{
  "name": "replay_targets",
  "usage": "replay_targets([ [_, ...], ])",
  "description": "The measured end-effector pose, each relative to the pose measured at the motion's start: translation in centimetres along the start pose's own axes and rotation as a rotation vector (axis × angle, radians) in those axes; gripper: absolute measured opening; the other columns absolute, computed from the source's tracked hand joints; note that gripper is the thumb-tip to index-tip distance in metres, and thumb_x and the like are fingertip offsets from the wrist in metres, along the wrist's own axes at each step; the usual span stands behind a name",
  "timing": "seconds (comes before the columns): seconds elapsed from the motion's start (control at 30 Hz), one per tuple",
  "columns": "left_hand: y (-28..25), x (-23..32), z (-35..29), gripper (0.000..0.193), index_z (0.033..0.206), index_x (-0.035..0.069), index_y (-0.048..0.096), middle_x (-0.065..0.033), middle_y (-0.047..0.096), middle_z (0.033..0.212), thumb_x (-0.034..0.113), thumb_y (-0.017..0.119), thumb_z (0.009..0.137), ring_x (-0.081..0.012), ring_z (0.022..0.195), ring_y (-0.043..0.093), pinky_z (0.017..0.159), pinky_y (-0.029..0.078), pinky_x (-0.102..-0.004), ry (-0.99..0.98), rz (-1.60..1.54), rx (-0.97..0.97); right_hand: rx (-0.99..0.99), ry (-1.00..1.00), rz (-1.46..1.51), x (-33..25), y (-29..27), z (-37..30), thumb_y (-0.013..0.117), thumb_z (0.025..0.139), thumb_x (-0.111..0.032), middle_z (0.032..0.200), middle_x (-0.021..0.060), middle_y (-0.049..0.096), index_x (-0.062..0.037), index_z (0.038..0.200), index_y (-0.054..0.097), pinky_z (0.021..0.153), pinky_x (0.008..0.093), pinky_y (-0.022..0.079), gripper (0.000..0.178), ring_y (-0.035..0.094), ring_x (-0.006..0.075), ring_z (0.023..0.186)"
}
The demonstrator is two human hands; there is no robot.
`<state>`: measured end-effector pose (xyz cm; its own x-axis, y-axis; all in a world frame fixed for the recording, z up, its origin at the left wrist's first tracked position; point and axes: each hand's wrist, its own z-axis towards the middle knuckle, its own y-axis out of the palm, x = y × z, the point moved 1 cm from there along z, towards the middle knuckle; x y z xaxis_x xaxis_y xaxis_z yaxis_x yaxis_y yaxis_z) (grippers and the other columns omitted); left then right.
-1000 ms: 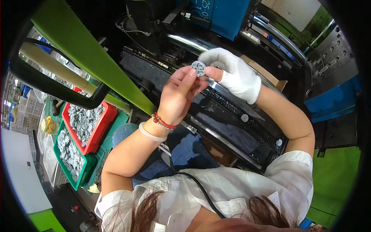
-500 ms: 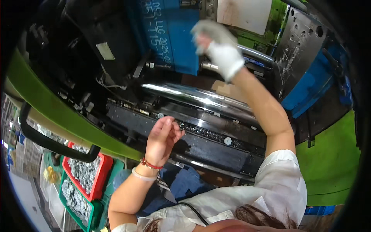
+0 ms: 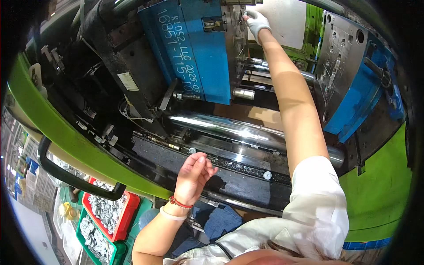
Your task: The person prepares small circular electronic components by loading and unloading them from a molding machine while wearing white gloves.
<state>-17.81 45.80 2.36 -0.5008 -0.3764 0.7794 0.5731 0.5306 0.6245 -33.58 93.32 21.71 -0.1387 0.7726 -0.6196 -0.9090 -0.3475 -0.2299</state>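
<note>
Two hands, gloved right hand [image 3: 256, 20] grip hidden against blue mould block [image 3: 194, 48], left hand [image 3: 194, 174] empty.

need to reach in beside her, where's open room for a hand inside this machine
Open: the gap between the blue mould block and the grey plate, though the gloved right hand and its arm fill the upper part. The black bed beyond the bare left hand is mostly bare. Crowded: the red tray and green tray, full of parts.

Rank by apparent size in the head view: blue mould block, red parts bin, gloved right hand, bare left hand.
1. Blue mould block, clearly largest.
2. Red parts bin, partly hidden by the green frame.
3. Bare left hand.
4. Gloved right hand, smallest, but it is farther from the camera, so the order of the two hands is unsure.
</note>
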Motion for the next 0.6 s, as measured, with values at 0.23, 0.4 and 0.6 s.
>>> replay_targets([
  [0.23,0.0,-0.5,0.2,0.014,0.105,0.011,0.054,-0.0019,0.057,0.083,0.019,0.054,0.093,-0.0125,0.075,0.057,0.089,0.049,-0.0370,-0.012,-0.003,-0.013,0.042,-0.094,-0.030,1.3,-0.1,1.5,0.066,0.083,-0.025,0.108,0.0118,0.066,-0.0135,0.118,0.061,0.087,0.0310,0.046,0.037,0.063,0.0213,0.099],
  [0.4,0.2,-0.5,0.2,0.014,0.104,0.008,0.054,-0.0036,0.060,0.084,0.015,0.056,0.092,-0.0135,0.075,0.058,0.087,0.049,-0.0350,-0.013,-0.037,0.005,0.091,-0.044,-0.186,0.8,0.3,1.9,0.068,0.079,-0.032,0.108,0.0116,0.065,-0.0208,0.111,0.066,0.088,0.0336,0.046,0.034,0.062,0.0261,0.100],
  [0.6,0.2,-0.7,0.2,0.013,0.103,0.008,0.054,-0.0038,0.059,0.084,0.014,0.056,0.092,-0.0135,0.075,0.058,0.087,0.049,-0.0345,-0.007,-0.017,-0.013,0.191,-0.068,-0.278,2.0,1.2,2.6,0.068,0.079,-0.034,0.107,0.0121,0.065,-0.0221,0.111,0.066,0.088,0.0343,0.046,0.034,0.061,0.0273,0.101],
])
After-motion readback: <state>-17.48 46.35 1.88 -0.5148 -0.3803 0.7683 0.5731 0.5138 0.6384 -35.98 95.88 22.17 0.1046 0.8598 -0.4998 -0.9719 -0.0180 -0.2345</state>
